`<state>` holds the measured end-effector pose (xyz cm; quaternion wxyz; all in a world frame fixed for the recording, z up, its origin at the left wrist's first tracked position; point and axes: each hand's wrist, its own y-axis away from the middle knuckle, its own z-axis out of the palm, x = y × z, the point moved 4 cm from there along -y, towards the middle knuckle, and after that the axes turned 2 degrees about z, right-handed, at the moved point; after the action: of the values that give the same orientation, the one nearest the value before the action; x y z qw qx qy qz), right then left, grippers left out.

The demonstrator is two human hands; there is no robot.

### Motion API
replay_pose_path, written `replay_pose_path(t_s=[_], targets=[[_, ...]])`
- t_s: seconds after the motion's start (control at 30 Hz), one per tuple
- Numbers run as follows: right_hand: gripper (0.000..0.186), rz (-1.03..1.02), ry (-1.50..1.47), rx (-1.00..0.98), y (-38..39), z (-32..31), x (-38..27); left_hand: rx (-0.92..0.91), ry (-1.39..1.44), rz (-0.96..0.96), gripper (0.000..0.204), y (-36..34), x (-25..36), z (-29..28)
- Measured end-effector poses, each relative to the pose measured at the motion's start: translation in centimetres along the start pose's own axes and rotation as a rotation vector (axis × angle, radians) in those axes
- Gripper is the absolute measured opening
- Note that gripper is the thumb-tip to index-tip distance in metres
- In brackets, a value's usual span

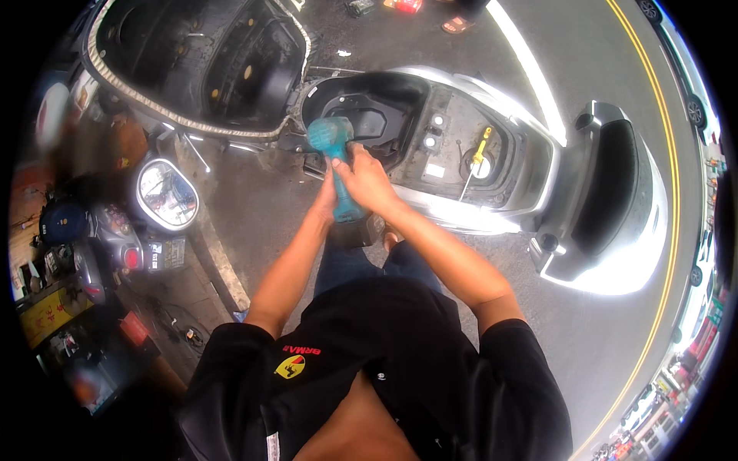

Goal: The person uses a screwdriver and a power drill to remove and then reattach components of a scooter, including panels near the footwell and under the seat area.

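Observation:
A teal cordless power drill or driver (344, 180) with a dark battery base stands in front of my body, its head pointing away from me. My left hand (326, 198) is closed on the left side of its handle. On the right, my right hand (367, 180) wraps round the upper grip, just below the head. Beyond the tool lies the black under-seat storage bin (377, 86) of a silver scooter (530, 173). The raised seat (254, 84) shows its black underside at the upper left. Whether the tool's tip touches anything is hidden.
A yellow-handled object (482, 144) sits by a round white cap (480, 167) on the scooter. A black-padded backrest (611, 180) is at the right. A mirror (167, 194) and another parked scooter (123, 242) stand left. A sandalled foot (457, 24) shows at the top.

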<state>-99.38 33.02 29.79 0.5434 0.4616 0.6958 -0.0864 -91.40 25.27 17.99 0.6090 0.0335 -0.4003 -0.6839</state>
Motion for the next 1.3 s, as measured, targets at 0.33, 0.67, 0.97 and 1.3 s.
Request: replay_pose_path(t_s=[0.33, 0.67, 0.97, 1.3], targets=[[0.061, -0.012, 0.838, 0.601, 1.9, -18.6, 21.1, 0.085, 0.442, 0.309, 0.048, 13.8, -0.2, -7.6], [0.051, 0.425, 1.029, 0.440, -1.3, -15.6, 18.8, 0.530, 0.588, 0.371, 0.063, 30.4, -3.6, -35.8], [0.024, 0.346, 0.717, 0.909, 2.1, -5.2, 18.1, 0.947, 0.457, 0.354, 0.062, 46.2, 3.8, -49.5], [0.013, 0.612, 0.571, -0.442, 0.5, 34.0, 12.4, 1.032, -0.011, 0.291, 0.037, 44.2, 17.2, -66.3]])
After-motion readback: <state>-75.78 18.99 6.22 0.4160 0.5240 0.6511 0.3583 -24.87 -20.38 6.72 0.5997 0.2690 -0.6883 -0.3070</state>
